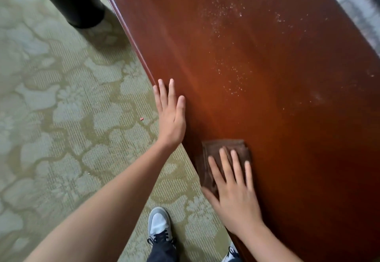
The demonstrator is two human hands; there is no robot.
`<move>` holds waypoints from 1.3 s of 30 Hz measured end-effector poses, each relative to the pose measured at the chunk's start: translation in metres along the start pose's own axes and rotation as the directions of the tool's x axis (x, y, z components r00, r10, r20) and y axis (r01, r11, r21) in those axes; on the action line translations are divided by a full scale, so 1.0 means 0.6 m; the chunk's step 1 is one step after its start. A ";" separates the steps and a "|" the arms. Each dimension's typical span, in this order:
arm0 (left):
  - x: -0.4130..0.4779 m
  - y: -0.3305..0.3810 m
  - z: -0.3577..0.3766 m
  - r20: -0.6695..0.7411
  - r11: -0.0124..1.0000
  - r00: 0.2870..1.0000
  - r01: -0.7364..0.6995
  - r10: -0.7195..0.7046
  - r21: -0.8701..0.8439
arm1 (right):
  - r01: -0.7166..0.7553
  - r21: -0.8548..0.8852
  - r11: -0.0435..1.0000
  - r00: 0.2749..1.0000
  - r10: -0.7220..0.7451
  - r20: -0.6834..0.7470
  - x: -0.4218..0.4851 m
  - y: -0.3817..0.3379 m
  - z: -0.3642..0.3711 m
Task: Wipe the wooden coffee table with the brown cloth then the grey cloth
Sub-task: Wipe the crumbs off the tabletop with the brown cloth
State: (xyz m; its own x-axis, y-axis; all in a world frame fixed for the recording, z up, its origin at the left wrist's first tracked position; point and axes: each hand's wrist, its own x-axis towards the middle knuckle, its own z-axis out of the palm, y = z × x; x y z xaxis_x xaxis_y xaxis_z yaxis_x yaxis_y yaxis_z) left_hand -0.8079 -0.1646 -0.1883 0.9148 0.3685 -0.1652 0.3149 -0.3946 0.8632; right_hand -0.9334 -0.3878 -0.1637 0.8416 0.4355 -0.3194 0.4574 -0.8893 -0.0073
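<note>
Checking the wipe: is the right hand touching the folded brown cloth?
Touching. The head view shows the right hand with straight fingers laid flat on the folded brown cloth.

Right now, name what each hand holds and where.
Nothing is gripped. The right hand presses flat on top of the folded brown cloth; the left hand lies flat on the wooden coffee table.

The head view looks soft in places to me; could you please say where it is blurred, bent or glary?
In the head view, the right hand and the brown cloth under it are slightly motion-blurred; the left hand is sharper; the table edge bows from wide-angle distortion; the wood shows a soft sheen, no hard glare.
</note>
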 end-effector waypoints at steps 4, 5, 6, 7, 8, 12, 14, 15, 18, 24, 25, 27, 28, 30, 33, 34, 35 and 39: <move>0.001 -0.004 -0.008 0.048 0.999 0.999 0.007 -0.005 -0.037 | 0.057 -0.023 0.998 0.998 -0.057 0.023 0.014 0.006 0.000; 0.001 -0.006 -0.011 0.058 0.999 0.998 0.003 0.000 -0.050 | 0.087 -0.023 0.996 0.996 -0.086 0.019 0.043 -0.001 -0.009; 0.002 -0.007 -0.013 0.064 0.998 0.998 -0.002 0.006 -0.063 | 0.123 -0.025 0.992 0.992 -0.123 0.005 0.075 -0.009 -0.018; 0.002 -0.009 -0.016 0.069 0.998 0.998 -0.007 0.012 -0.068 | 0.163 -0.025 0.986 0.986 -0.164 -0.013 0.108 -0.018 -0.026; 0.003 -0.011 -0.019 0.075 0.998 0.997 -0.008 0.013 -0.064 | 0.206 -0.026 0.978 0.978 -0.207 -0.029 0.137 -0.022 -0.033; 0.004 -0.005 -0.023 0.094 0.993 0.995 0.013 -0.024 0.120 | 0.363 -0.003 0.932 0.931 -0.362 -0.045 0.225 0.024 -0.048; 0.000 0.010 -0.009 0.080 0.937 0.995 0.034 -0.066 0.349 | 0.306 0.016 0.952 0.951 -0.306 -0.040 0.275 0.090 -0.067; -0.002 0.020 0.003 0.062 0.892 0.995 0.044 -0.080 0.449 | 0.228 0.018 0.973 0.973 -0.227 -0.035 0.305 0.135 -0.079; -0.007 0.052 0.054 0.000 0.783 0.998 0.052 -0.067 0.620 | -0.137 0.035 0.990 0.990 0.137 0.011 0.375 0.309 -0.115; -0.011 0.092 0.114 -0.038 0.804 0.997 -0.031 0.066 0.594 | -0.401 0.099 0.911 0.916 0.401 0.020 0.395 0.376 -0.143; -0.012 0.092 0.112 -0.075 0.846 0.994 -0.026 0.077 0.533 | -0.336 0.076 0.939 0.941 0.338 -0.019 0.391 0.331 -0.138; -0.013 0.086 0.107 -0.160 0.938 0.984 -0.022 0.083 0.347 | -0.130 0.023 0.991 0.991 0.131 -0.041 0.382 0.228 -0.130; -0.011 0.081 0.105 -0.200 0.973 0.977 -0.023 0.071 0.231 | -0.012 0.019 1.000 0.999 0.013 -0.031 0.378 0.176 -0.128; -0.009 0.074 0.100 -0.266 1.000 0.964 -0.018 0.023 0.020 | 0.202 0.021 0.979 0.979 -0.203 0.016 0.375 0.092 -0.130; -0.001 0.081 0.096 -0.310 0.994 0.948 0.048 -0.076 -0.098 | 0.393 0.011 0.920 0.918 -0.393 0.050 0.381 0.072 -0.134; -0.001 0.089 0.101 -0.305 0.995 0.947 0.089 -0.099 -0.047 | 0.405 0.006 0.914 0.914 -0.405 0.042 0.379 0.094 -0.132; -0.003 0.099 0.111 -0.291 0.990 0.949 0.136 -0.120 0.036 | 0.379 0.005 0.925 0.925 -0.379 0.031 0.373 0.128 -0.130; -0.035 0.138 0.184 -0.176 0.942 0.984 0.092 -0.036 0.324 | 0.095 0.064 0.993 0.995 -0.095 0.011 0.334 0.344 -0.120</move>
State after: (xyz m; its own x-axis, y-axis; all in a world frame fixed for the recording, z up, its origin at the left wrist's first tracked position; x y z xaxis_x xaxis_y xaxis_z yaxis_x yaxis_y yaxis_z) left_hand -0.7732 -0.2977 -0.1662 0.8441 0.5248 -0.1099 0.4629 -0.6099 0.6433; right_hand -0.6494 -0.4742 -0.1613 0.7909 0.5168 -0.3277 0.5155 -0.8512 -0.0984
